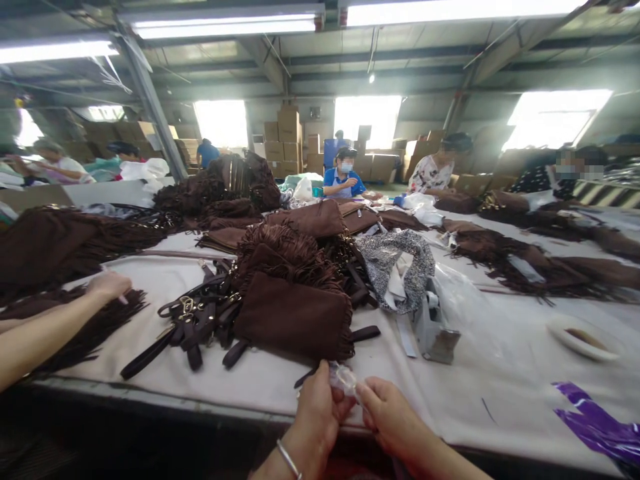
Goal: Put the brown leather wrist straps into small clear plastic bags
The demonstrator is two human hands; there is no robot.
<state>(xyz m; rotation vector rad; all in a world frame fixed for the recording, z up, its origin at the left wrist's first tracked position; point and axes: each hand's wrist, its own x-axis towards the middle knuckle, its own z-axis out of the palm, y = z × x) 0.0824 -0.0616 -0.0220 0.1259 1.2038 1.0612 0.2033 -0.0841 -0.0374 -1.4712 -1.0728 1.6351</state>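
Near the table's front edge, my left hand (319, 408) and my right hand (389, 408) are closed on a small piece of clear plastic wrap (343, 377). Something pale and ring-like shows through the wrap, too blurred to name. A silver bangle circles my left wrist. Just beyond my hands lies a dark brown fringed bag (295, 317), its strap end (366, 333) sticking out on the right. Left of it, dark straps with gold-coloured clasps (193, 320) lie in a tangle.
A tape dispenser (436, 327) and black-and-white speckled cloth (367, 257) stand right of the bag. Farther right are a roll of tape (585, 339) and purple plastic (595, 420). A co-worker's hand (109, 285) reaches in at left over brown fringe. Several people sit across the table.
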